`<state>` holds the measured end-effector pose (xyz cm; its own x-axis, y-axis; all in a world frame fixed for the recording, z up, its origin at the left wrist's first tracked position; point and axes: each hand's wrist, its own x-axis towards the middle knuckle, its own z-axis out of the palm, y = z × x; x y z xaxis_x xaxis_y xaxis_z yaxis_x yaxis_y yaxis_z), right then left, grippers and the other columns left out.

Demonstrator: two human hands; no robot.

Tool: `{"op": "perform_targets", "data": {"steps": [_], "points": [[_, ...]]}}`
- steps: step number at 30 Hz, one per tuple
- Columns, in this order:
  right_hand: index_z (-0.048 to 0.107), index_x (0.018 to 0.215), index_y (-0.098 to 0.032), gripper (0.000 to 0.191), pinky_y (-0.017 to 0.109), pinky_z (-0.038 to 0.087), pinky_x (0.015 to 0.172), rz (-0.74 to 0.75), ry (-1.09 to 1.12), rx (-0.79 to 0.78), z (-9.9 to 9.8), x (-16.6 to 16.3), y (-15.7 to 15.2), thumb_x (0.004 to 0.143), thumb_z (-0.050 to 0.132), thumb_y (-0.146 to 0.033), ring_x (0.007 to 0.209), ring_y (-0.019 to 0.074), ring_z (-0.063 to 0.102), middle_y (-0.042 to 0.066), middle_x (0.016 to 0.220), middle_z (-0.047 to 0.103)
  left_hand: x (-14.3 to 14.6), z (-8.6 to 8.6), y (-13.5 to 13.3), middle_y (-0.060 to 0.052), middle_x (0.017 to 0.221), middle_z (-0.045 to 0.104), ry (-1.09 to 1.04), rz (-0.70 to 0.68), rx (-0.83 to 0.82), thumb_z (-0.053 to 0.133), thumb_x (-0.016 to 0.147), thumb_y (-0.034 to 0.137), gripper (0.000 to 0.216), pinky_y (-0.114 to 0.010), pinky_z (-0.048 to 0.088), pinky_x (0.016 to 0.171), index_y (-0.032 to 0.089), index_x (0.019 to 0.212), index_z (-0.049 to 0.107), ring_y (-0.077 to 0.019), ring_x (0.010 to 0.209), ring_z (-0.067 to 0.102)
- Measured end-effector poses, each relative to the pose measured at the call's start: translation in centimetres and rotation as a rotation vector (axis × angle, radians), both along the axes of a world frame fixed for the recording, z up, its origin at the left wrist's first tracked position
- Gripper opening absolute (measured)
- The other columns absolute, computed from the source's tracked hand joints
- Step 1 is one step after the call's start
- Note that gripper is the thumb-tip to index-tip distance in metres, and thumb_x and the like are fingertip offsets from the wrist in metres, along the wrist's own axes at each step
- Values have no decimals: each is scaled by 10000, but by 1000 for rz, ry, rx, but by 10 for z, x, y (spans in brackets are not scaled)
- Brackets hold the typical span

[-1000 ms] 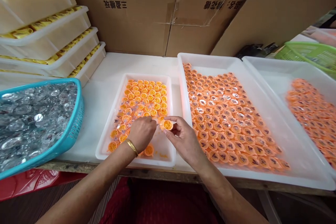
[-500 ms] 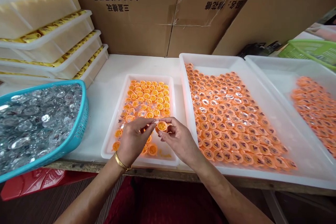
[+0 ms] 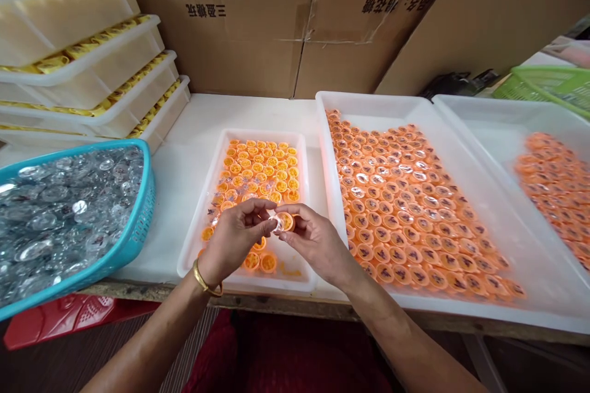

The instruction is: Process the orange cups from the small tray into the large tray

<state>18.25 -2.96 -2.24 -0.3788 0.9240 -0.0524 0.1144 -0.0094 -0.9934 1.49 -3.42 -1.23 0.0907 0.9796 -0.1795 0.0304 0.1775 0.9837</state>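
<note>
Head view, only 1 camera to log from.

Hands: both meet over the near end of the small white tray [image 3: 249, 284], just above its floor. The right hand [image 3: 318, 242] has thumb and fingertips closed round 1 orange cup [image 3: 286, 221], mouth turned up and slightly toward the camera. I judge that tilt keeps the yellow filling in and the rim in sight. The left hand [image 3: 235, 236], gold bangle [image 3: 203, 279] at the wrist, pinches a clear lid [image 3: 276, 225] between thumb and forefinger. The lid touches the cup's left rim. I cannot tell whether it is seated or only laid against it.

Small tray: open-topped cups [image 3: 258, 166] in tidy rows at the far end, looser near the hands, with a few clear lids among them. Holding the cup over this tray would catch any drips, by my reading.

To the right: a large white tray [image 3: 378, 104] touches the small one. It holds covered cups [image 3: 396, 196] in overlapping rows reaching to its near wall. A 2nd large tray [image 3: 483, 129] beside it has a smaller patch of the same cups [image 3: 553, 178]. Both are within the right hand's reach.

To the left: a teal basket [image 3: 138, 221] heaped with clear lids [image 3: 59, 209] overhangs the table edge on the left hand's side.

Behind: 4 stacked white trays [image 3: 92, 73] of yellow pieces, cardboard boxes [image 3: 258, 24] as a back wall, and a green basket [image 3: 548, 86] at far right.
</note>
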Motion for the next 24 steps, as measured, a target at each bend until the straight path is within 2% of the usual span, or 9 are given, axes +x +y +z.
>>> {"op": "perform_targets", "data": {"steps": [4, 7, 11, 24], "points": [[558, 1121, -221, 298, 332, 535, 846, -19, 40, -48, -1, 1, 2, 824, 576, -210, 903, 147, 650, 33, 994, 667, -4, 2, 0, 21, 609, 599, -156, 16, -128, 727, 714, 284, 248, -221, 431, 508, 152, 917, 673, -96, 550, 541], [563, 1122, -224, 305, 335, 528, 859, -38, 31, -37, -1, 1, 3, 817, 580, -211, 929, 153, 639, 41, 1039, 658, -9, 0, -2, -1, 681, 634, -287, 40, -183, 732, 709, 256, 160, -216, 444, 549, 149, 824, 701, -86, 584, 557], [568, 1127, -223, 320, 349, 525, 854, -45, -5, -45, -2, 1, 4, 808, 588, -216, 903, 160, 639, 43, 1012, 661, -17, -3, -3, -19, 771, 662, -470, 105, -223, 745, 706, 227, 125, -188, 464, 573, 146, 793, 704, -76, 628, 583], [586, 1083, -213, 304, 329, 529, 809, -50, -69, -67, 6, -7, 6, 780, 603, -209, 841, 145, 632, 36, 1001, 647, -21, -7, 5, 5, 706, 623, -768, 239, -412, 623, 821, 179, 58, -104, 378, 371, 135, 790, 644, -30, 503, 539]]}}
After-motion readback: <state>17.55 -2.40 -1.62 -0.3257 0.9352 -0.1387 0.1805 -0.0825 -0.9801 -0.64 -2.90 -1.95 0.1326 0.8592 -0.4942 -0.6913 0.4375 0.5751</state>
